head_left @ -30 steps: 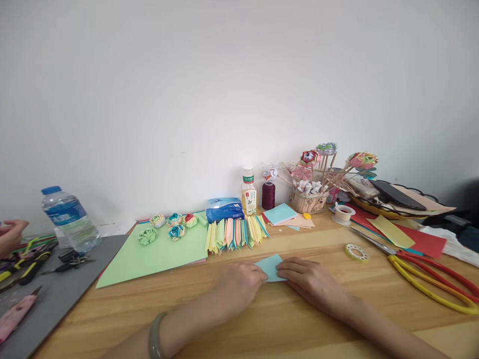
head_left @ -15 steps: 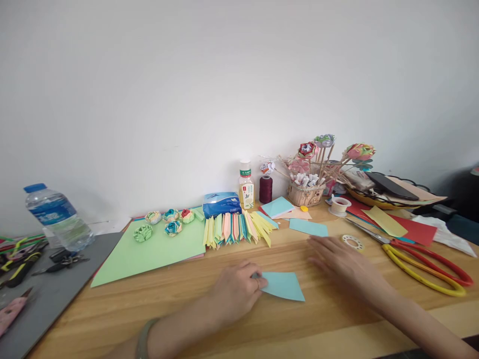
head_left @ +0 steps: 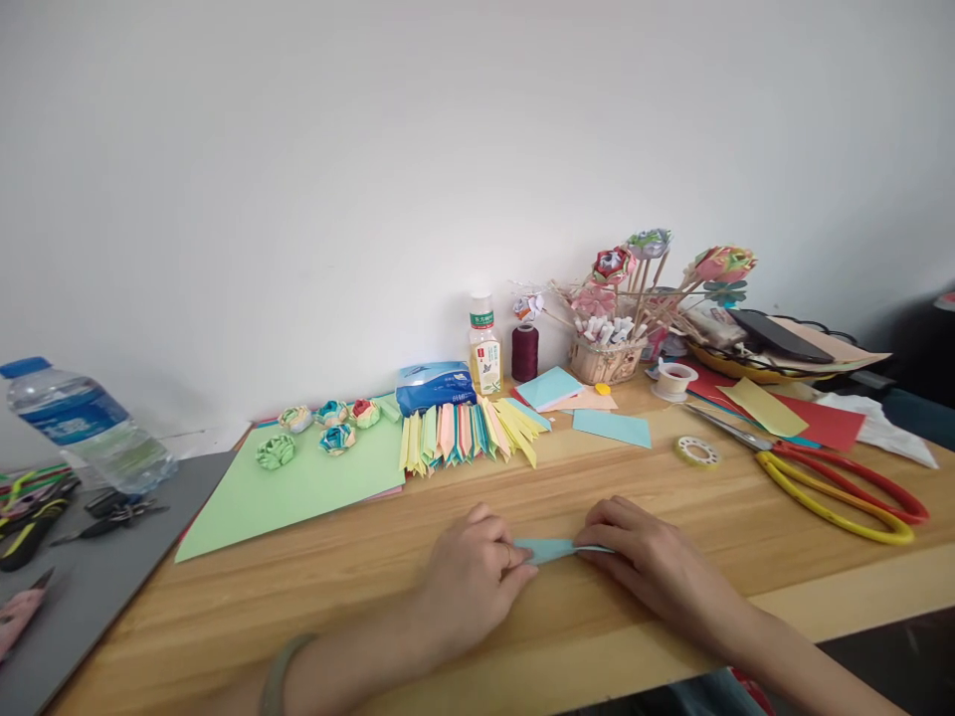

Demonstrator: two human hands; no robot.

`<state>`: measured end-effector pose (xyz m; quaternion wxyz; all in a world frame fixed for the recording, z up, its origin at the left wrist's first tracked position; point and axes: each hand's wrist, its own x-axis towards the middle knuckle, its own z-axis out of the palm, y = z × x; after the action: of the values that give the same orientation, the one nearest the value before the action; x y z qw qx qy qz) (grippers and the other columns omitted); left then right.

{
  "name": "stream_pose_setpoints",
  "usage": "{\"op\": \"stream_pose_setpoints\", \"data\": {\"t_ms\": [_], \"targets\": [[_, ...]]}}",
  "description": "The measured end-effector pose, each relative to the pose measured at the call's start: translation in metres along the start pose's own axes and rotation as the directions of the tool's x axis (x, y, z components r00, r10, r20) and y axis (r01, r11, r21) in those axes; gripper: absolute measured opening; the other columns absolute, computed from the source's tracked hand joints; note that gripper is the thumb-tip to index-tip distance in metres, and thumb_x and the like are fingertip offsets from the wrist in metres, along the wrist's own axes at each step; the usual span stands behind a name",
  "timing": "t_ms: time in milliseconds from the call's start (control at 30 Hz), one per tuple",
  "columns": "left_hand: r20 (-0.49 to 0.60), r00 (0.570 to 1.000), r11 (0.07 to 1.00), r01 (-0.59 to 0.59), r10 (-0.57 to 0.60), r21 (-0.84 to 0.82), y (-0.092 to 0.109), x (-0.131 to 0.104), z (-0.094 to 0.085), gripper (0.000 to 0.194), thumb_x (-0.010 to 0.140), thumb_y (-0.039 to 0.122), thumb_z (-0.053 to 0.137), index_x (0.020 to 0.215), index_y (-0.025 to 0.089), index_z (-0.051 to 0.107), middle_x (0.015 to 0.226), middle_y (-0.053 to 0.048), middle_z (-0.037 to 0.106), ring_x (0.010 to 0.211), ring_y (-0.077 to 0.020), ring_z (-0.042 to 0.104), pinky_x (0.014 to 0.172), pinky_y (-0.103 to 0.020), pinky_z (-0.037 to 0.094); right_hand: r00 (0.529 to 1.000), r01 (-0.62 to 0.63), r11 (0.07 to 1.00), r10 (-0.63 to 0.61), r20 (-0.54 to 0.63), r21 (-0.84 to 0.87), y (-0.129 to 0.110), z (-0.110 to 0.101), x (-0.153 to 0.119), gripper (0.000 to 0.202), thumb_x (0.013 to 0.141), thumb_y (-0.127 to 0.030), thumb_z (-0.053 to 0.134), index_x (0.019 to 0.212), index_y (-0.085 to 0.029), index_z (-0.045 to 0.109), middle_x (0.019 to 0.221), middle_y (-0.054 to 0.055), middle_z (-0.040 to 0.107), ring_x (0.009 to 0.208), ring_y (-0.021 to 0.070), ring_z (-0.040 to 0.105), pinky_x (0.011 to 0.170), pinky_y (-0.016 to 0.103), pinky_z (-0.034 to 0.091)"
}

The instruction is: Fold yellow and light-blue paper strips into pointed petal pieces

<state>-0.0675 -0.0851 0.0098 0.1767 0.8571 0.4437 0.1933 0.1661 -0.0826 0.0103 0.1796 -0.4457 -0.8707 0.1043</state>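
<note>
A light blue slip of paper (head_left: 550, 550) lies low over the wooden table, stretched between my two hands. It looks folded lengthwise, with a raised edge at its right end. My left hand (head_left: 477, 562), with a ring on one finger, pinches the left end. At the right end, the fingers of my right hand (head_left: 634, 547) are closed on the paper. Beyond them, a row of folded coloured paper strips (head_left: 467, 435) fans out near a second light blue slip (head_left: 612, 428).
Scissors (head_left: 828, 477) with red and yellow handles lie at right, beside a tape roll (head_left: 697, 451). Several paper flowers (head_left: 338, 439) sit on a green sheet (head_left: 298, 502). A water bottle (head_left: 90, 423) stands tilted at far left; a basket (head_left: 608, 360) holds flower stems at the back.
My right hand has come down and left from beside the far blue slip onto the held paper. That paper now looks narrower, folded over. The camera view has shifted slightly.
</note>
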Motion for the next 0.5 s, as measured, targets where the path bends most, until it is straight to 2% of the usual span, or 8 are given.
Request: {"op": "stream_pose_setpoints", "data": {"t_ms": [133, 233, 300, 500], "targets": [[0.028, 0.996, 0.996, 0.081, -0.08, -0.034, 0.003, 0.0, -0.001, 0.012, 0.078, 0.027, 0.07, 0.088, 0.026, 0.074, 0.079, -0.002, 0.066, 0.084, -0.0194, 0.054, 0.07, -0.03, 0.044, 0.993, -0.114, 0.993, 0.114, 0.006, 0.008, -0.004, 0.0, -0.004, 0.021, 0.084, -0.012, 0.048, 0.09, -0.023, 0.065, 0.091, 0.005, 0.063, 0.086, 0.0209, 0.059, 0.07, 0.033, 0.049], [0.034, 0.989, 0.987, 0.144, -0.142, -0.077, 0.005, 0.001, -0.003, 0.013, 0.075, 0.028, 0.073, 0.088, 0.027, 0.074, 0.076, -0.001, 0.068, 0.083, -0.0195, 0.054, 0.07, -0.03, 0.044, 0.985, -0.173, 0.983, 0.173, -0.002, 0.054, -0.007, 0.0, -0.01, 0.013, 0.086, -0.025, 0.051, 0.091, -0.023, 0.063, 0.093, 0.006, 0.064, 0.086, 0.0217, 0.06, 0.071, 0.035, 0.05], [0.035, 0.986, 0.982, 0.166, -0.164, -0.089, 0.006, 0.002, -0.004, 0.013, 0.073, 0.027, 0.074, 0.086, 0.027, 0.074, 0.074, 0.0, 0.068, 0.083, -0.02, 0.054, 0.07, -0.031, 0.044, 0.978, -0.206, 0.975, 0.209, -0.025, 0.087, -0.008, 0.001, -0.015, 0.016, 0.088, -0.033, 0.05, 0.091, -0.023, 0.062, 0.094, 0.006, 0.065, 0.085, 0.0216, 0.06, 0.071, 0.035, 0.05], [0.019, 0.981, 0.975, 0.193, -0.192, -0.113, 0.01, 0.004, -0.005, 0.013, 0.068, 0.028, 0.078, 0.079, 0.025, 0.073, 0.075, 0.001, 0.068, 0.083, -0.021, 0.055, 0.071, -0.032, 0.043, 0.976, -0.164, 0.975, 0.182, -0.122, 0.148, -0.005, 0.012, -0.022, 0.024, 0.09, -0.032, 0.045, 0.077, -0.023, 0.063, 0.103, 0.007, 0.065, 0.096, 0.0232, 0.059, 0.078, 0.037, 0.051]]}}
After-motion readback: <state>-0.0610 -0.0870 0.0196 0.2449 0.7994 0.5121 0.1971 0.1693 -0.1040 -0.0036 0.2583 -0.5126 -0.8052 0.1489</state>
